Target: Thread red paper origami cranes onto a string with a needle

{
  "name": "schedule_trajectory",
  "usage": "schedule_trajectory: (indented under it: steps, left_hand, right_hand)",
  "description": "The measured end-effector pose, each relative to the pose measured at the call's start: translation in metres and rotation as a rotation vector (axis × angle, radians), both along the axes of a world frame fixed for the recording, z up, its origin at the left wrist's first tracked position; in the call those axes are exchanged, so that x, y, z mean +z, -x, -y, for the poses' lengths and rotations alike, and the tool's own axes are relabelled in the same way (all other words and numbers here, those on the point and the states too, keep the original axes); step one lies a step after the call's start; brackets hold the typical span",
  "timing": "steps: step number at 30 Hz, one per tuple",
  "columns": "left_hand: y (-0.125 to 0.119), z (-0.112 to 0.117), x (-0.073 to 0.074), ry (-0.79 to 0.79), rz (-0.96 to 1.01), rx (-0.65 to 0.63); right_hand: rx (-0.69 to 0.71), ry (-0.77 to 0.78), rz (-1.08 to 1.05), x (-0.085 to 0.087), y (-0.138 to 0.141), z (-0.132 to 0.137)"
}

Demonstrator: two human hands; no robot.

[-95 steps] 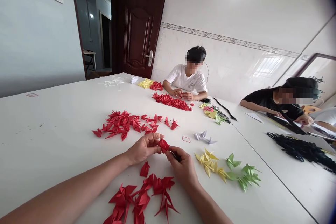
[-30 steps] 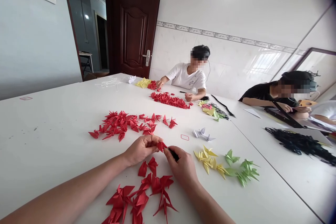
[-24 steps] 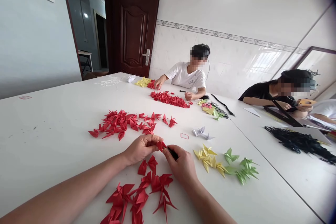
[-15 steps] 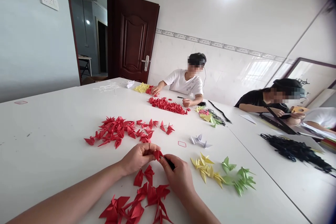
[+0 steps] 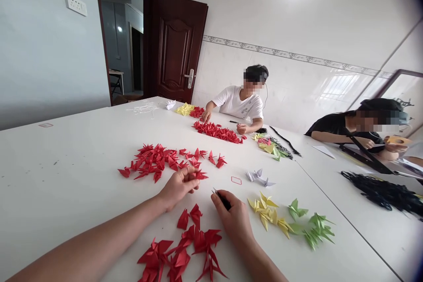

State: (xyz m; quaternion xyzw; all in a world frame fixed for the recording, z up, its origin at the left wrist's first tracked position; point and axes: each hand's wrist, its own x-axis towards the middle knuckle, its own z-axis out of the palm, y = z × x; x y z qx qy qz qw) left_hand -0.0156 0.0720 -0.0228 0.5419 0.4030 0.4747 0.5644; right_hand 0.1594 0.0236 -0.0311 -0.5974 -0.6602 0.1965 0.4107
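Note:
Between the thumb and fingers of my left hand [image 5: 180,187] is a red paper crane [image 5: 201,175]. My right hand [image 5: 234,211] is closed around black tweezers [image 5: 223,200], whose pointed metal tips stick out toward the left, apart from the crane. Beyond my left hand lies a heap of red paper cranes [image 5: 153,158]. Another group of red cranes [image 5: 180,251] lies close to me, below and between my forearms. To the right of my right hand are yellow cranes [image 5: 268,213] and green cranes [image 5: 313,227], with white cranes [image 5: 259,177] farther back.
Across the white table [image 5: 82,194], a person in a white shirt [image 5: 243,103] sits behind a row of red cranes [image 5: 218,132]. Another person in black [image 5: 333,128] sits at the right, near a bundle of black cords [image 5: 380,189]. A brown door [image 5: 175,48] stands at the back.
My hands have moved apart. The tweezers have come away from the red crane, which stays in my left hand. The view has shifted slightly left.

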Motion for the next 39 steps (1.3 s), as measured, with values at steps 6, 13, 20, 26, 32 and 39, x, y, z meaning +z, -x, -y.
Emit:
schedule_trajectory:
  steps: [6, 13, 20, 26, 32, 39]
  left_hand:
    - [0.002, -0.001, 0.002, 0.129, 0.155, 0.085]
    - [-0.001, 0.005, -0.001, -0.032, -0.022, 0.078]
    - [0.010, 0.012, 0.015, -0.163, -0.249, -0.305]
    - [0.017, 0.013, 0.016, -0.216, -0.447, -0.463]
    - [0.009, 0.009, 0.007, -0.216, -0.396, -0.357]
    - [0.008, 0.004, 0.001, -0.186, -0.364, -0.281]
  right_hand:
    - [0.006, 0.056, -0.012, 0.003, 0.000, 0.000]
    - [0.003, 0.061, -0.014, 0.003, -0.001, -0.001]
    - [-0.001, 0.022, -0.037, 0.002, -0.001, -0.001]
    - [-0.008, 0.034, -0.032, 0.001, 0.000, -0.003]
    - [0.002, 0.052, -0.024, 0.001, 0.000, -0.004]
    - [0.000, 0.026, -0.043, -0.001, 0.000, -0.004]
